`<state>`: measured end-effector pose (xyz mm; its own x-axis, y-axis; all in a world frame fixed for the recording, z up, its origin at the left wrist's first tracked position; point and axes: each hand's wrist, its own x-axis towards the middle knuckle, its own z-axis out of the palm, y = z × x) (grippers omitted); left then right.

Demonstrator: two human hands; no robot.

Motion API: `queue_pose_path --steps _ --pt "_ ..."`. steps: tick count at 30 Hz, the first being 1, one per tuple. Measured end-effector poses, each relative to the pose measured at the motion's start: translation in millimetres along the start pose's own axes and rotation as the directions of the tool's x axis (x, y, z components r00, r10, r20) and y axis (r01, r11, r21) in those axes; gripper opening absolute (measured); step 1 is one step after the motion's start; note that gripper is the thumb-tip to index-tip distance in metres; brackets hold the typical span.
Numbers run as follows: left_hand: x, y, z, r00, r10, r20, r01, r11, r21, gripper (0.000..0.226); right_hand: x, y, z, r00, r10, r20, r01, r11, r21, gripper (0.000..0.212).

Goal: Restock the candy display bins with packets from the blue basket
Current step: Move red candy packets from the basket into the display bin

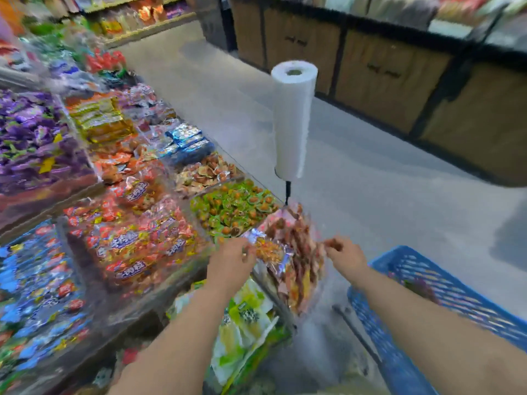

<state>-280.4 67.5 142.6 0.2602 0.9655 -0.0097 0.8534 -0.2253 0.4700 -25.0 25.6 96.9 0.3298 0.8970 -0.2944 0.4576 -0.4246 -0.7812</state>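
Grey shop floor flanks the candy display bins. At their near right corner, left hand and right hand each clench an edge of a clear bag of packets; blue basket stands beside.

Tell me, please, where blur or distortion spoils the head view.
Head view: motion blur smears the candy bins, the left hand, the right hand and the bag of packets they hold; the roll of bags looks fairly crisp; the wide-angle lens bows the far counters; lighting is even.
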Motion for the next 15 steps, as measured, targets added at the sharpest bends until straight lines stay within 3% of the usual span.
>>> queue_pose_path --steps 4,6,8,11,14,15 --pt "18.1 86.2 77.1 0.951 0.126 0.282 -0.116 0.992 -0.051 0.018 -18.5 94.2 -61.2 0.959 0.282 0.038 -0.282 0.959 0.001 0.019" --pt "21.8 130.4 119.9 0.893 0.145 0.425 -0.116 0.989 -0.093 0.022 -31.7 141.1 -90.2 0.887 0.458 0.065 -0.459 0.889 0.002 0.025" --pt "22.7 174.3 163.9 0.816 0.160 0.556 -0.098 0.985 -0.139 0.024 -44.7 186.0 -112.3 0.841 0.526 0.124 -0.526 0.850 -0.037 0.028" --pt "20.5 232.8 232.3 0.648 0.194 0.736 -0.102 0.980 -0.169 0.021 -60.8 241.9 -132.6 0.772 0.618 0.151 -0.621 0.783 -0.032 0.028" --pt "12.4 271.2 291.0 0.439 0.201 0.876 -0.164 0.976 -0.142 0.027 -73.5 284.8 -142.9 0.652 0.743 0.154 -0.758 0.645 0.100 0.006" --pt "9.4 276.2 309.1 0.387 0.183 0.904 -0.175 0.977 -0.123 0.031 -74.9 302.4 -141.4 0.608 0.774 0.176 -0.794 0.595 0.125 0.016"
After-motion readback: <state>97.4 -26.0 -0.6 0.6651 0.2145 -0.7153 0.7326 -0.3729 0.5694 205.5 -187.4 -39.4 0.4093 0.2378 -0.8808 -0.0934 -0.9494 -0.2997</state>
